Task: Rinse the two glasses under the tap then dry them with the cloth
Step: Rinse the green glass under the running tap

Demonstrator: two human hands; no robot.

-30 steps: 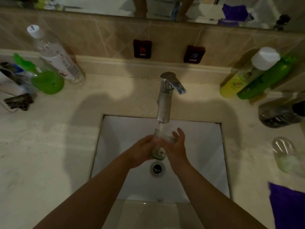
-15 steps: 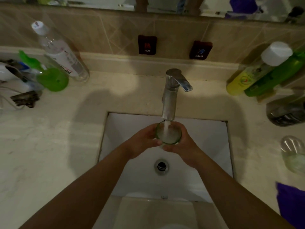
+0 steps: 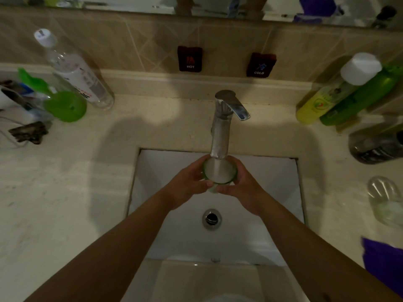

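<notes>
Two hands hold one glass under the tap.
The left hand (image 3: 187, 186) and right hand (image 3: 242, 188) wrap around the glass (image 3: 219, 173) over the sink (image 3: 272, 192), right below the tap (image 3: 221, 129). The second glass (image 3: 386, 201) and purple cloth (image 3: 386, 262) sit on the counter's right side.

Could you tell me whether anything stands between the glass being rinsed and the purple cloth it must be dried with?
Nothing visible does. Both hands hold the glass under the tap; the cloth lies on the counter to the right, past the sink's rim. The second glass stands just behind it.
</notes>
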